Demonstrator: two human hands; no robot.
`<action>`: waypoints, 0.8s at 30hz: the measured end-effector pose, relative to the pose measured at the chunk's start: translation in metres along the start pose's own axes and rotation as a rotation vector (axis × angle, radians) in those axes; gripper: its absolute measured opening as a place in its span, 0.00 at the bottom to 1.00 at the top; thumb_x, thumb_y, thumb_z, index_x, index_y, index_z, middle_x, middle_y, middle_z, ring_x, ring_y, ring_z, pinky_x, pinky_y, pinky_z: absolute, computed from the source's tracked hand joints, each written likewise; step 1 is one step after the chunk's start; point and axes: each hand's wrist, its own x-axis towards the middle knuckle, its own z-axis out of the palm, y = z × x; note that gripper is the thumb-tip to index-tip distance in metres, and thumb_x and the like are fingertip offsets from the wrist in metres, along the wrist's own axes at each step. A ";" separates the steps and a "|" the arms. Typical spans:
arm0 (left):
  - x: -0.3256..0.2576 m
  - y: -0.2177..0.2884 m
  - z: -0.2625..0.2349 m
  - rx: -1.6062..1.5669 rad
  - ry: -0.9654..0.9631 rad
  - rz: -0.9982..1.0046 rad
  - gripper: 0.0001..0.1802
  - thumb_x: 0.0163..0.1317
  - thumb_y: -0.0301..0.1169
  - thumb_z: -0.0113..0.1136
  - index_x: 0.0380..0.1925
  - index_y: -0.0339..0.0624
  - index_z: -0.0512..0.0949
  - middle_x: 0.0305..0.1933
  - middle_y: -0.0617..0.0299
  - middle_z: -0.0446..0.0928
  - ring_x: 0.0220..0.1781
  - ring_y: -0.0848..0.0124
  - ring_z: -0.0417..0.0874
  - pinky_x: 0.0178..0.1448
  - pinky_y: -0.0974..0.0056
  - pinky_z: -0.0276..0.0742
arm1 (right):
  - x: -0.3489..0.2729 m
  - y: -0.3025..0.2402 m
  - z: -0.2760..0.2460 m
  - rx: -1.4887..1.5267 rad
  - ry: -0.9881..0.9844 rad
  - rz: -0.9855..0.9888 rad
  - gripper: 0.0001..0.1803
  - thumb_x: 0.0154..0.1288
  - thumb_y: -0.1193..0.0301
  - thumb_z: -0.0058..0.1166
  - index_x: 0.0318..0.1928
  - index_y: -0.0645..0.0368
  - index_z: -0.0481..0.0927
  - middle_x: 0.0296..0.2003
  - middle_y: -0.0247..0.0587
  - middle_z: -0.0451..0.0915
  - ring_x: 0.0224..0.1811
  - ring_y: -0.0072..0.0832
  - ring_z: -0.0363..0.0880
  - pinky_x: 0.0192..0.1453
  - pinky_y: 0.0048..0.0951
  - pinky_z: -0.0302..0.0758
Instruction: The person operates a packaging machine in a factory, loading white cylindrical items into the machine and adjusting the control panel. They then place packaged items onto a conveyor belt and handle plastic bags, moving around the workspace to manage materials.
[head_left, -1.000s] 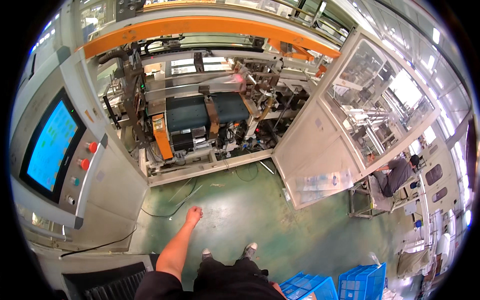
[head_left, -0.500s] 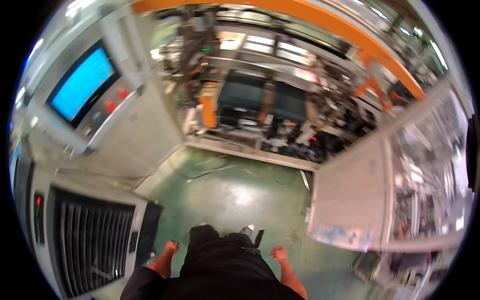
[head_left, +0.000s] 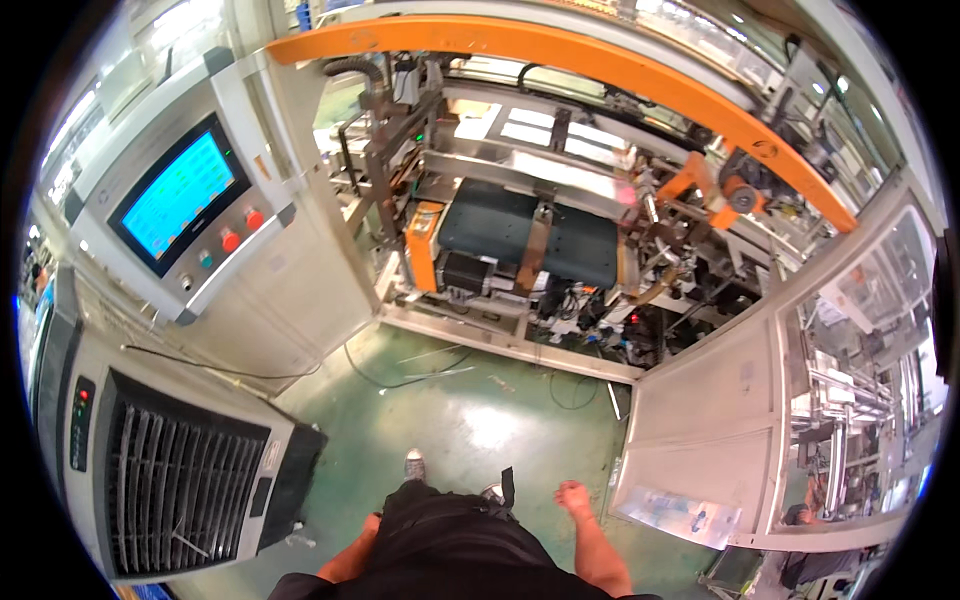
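My left hand point(head_left: 372, 524) hangs low beside my dark clothing at the left thigh. Most of its fingers are hidden there. My right hand point(head_left: 572, 497) hangs out to my right above the green floor, its fingers loosely curled in, with nothing visible in it. Neither hand touches the machine. Ahead stands an open-framed machine with a dark conveyor belt point(head_left: 487, 220) under an orange beam point(head_left: 520, 40). On the left, a control panel with a lit blue screen point(head_left: 184, 194) carries red buttons point(head_left: 231, 240).
A grey air cooler point(head_left: 180, 480) with a black slatted front stands at the near left. To the right is a pale machine panel point(head_left: 705, 400) with a clear sheet point(head_left: 683, 515) on it. A low frame rail point(head_left: 510, 345) crosses ahead; thin strips and a cable lie on the floor point(head_left: 460, 420).
The view has shifted and sharpened, with the machine lower in it. My left hand has moved in against my thigh, and my right hand sits slightly farther right. My left shoe now shows farther forward.
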 end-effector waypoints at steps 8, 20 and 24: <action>0.070 0.038 -0.022 0.309 -0.219 0.271 0.17 0.50 0.41 0.61 0.29 0.37 0.84 0.35 0.44 0.82 0.42 0.46 0.82 0.46 0.51 0.78 | -0.078 0.013 0.077 -0.192 -0.091 0.062 0.11 0.62 0.67 0.50 0.37 0.62 0.79 0.27 0.43 0.82 0.28 0.31 0.82 0.31 0.32 0.78; 0.082 0.074 -0.033 0.455 -0.304 0.131 0.22 0.53 0.40 0.58 0.44 0.38 0.80 0.50 0.42 0.78 0.53 0.49 0.79 0.56 0.52 0.74 | -0.137 0.123 0.008 -0.235 -0.047 0.094 0.14 0.62 0.66 0.45 0.29 0.63 0.77 0.26 0.47 0.84 0.21 0.31 0.80 0.26 0.33 0.76; 0.085 0.073 -0.032 0.473 -0.281 0.252 0.19 0.53 0.42 0.57 0.34 0.38 0.83 0.41 0.42 0.81 0.47 0.47 0.81 0.52 0.49 0.75 | -0.135 0.082 0.017 0.073 0.041 0.173 0.14 0.62 0.66 0.44 0.29 0.63 0.77 0.27 0.47 0.84 0.21 0.31 0.80 0.26 0.33 0.76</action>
